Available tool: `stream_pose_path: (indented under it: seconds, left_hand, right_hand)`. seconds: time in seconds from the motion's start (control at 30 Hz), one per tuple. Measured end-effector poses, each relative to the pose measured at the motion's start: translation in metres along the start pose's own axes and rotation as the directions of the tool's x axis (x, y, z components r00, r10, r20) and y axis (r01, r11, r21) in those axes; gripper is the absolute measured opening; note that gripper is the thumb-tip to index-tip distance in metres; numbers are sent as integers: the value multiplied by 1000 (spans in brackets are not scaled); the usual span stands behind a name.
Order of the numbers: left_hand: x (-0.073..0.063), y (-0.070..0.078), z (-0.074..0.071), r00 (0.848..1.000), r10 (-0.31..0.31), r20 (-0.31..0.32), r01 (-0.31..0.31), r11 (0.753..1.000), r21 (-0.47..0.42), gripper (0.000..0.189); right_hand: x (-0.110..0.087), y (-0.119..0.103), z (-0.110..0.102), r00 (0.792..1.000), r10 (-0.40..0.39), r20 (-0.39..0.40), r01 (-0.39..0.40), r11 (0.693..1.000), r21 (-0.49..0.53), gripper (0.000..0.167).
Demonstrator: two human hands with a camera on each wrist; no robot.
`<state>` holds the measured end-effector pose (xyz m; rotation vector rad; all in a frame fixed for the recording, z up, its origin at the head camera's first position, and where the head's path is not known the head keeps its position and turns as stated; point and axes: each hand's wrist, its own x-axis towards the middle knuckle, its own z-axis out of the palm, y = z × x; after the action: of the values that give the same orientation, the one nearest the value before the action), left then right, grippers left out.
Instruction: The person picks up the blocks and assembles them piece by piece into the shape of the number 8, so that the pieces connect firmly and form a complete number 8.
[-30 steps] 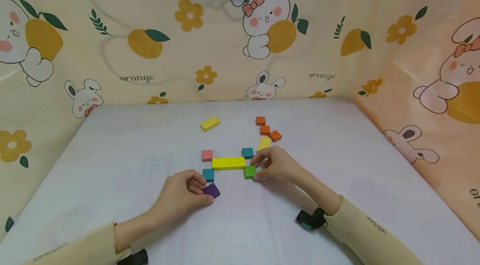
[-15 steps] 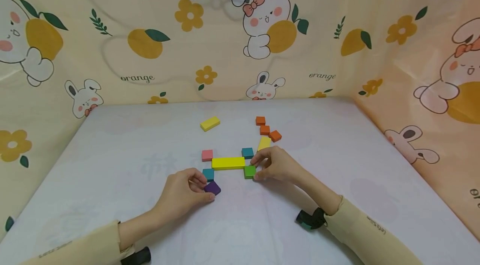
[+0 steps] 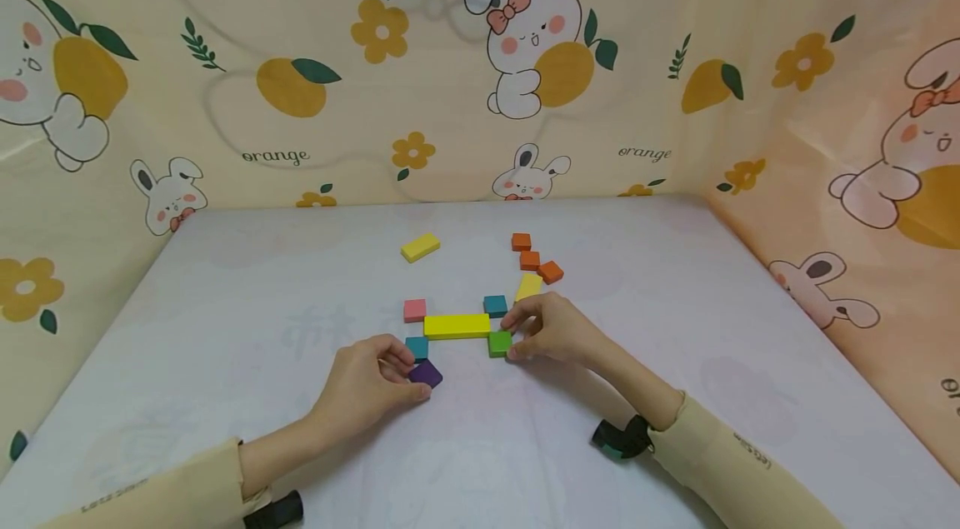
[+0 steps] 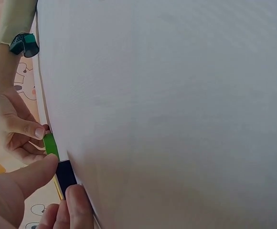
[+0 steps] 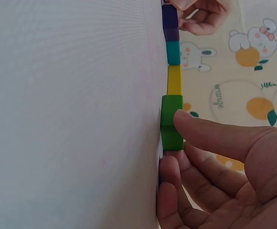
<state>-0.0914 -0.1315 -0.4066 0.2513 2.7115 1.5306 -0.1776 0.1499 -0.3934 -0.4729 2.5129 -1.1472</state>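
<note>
In the head view my left hand (image 3: 363, 379) pinches a purple block (image 3: 426, 374) between thumb and fingers. The block sits turned at an angle, its far corner at the near edge of a teal block (image 3: 417, 349). My right hand (image 3: 558, 331) holds a green block (image 3: 499, 344), thumb and fingertips on its sides, as the right wrist view also shows with the green block (image 5: 172, 117). A long yellow block (image 3: 456, 326) lies between the teal and green blocks. A pink block (image 3: 415, 311) and a second teal block (image 3: 495, 306) lie at its far corners.
Beyond my right hand, a shorter yellow block (image 3: 528, 286) is partly hidden by the fingers. Three orange blocks (image 3: 529, 261) lie behind it. Another yellow block (image 3: 420, 247) rests farther back on the white tabletop (image 3: 300, 279). A printed curtain (image 3: 435, 96) borders the table.
My left hand has shifted slightly away from me and to the right, bringing the purple block up against the teal one. The right hand and green block stay put.
</note>
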Motion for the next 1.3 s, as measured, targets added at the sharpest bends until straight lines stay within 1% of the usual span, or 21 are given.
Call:
stream_pose_path:
  seconds: [0.1,0.2,0.23,0.3,0.37,0.43,0.5,0.53,0.63,0.7,0.8,0.87,1.0,1.17,1.3]
  left_hand:
    - [0,0,0,1000,2,6,-2,1000,-2,37]
    - [0,0,-1,1000,-9,2,9,1000,6,38]
    - [1,0,-3,1000,-23,0,23,1000,1,39]
    - [3,2,-7,999,-34,0,34,999,7,39]
    - [9,5,-15,999,-29,15,29,1000,7,40]
    - [16,8,-24,999,-15,45,16,1000,-9,40]
    - [25,8,-34,997,16,80,-15,1000,-15,38]
    - [29,8,-38,995,23,95,-21,1000,-21,38]
    - [39,2,-47,988,36,150,-36,999,-7,33]
    - [44,-3,-50,979,42,201,-44,999,8,33]
    - [48,-11,-51,960,44,278,-49,999,9,36]
    - [49,-15,-51,952,43,303,-44,999,-2,38]
    - [51,-22,-49,948,45,315,-41,999,-19,38]
    - [52,-29,-45,939,60,339,-59,998,-14,35]
    - [52,-32,-40,941,52,333,-53,999,-7,34]
  right_hand:
    - [0,0,0,1000,3,2,-3,1000,3,28]
    - [0,0,0,1000,4,3,-4,1000,5,28]
    - [-1,0,0,1000,3,4,-3,1000,6,28]
    - [-1,-1,0,1000,1,5,-1,1000,5,29]
    - [-1,-1,-1,1000,2,4,-2,1000,1,28]
    - [-1,-1,-1,1000,7,0,-7,1000,-3,28]
    - [-1,-1,-2,1000,10,-3,-10,1000,-10,28]
    - [-2,-1,-2,1000,14,-6,-14,1000,-10,28]
    - [-2,-2,-2,1000,13,-5,-13,1000,-10,28]
    - [-2,-2,-1,1000,8,-2,-8,1000,-8,28]
    - [-2,-3,0,1000,14,-1,-14,1000,-7,28]
    - [-2,-3,0,1000,18,-4,-18,1000,-10,28]
    - [-1,-3,0,1000,19,-8,-19,1000,-15,28]
    - [-1,-3,0,1000,24,-9,-24,1000,-12,28]
    - [-2,-3,0,999,34,-12,-34,999,-14,28]
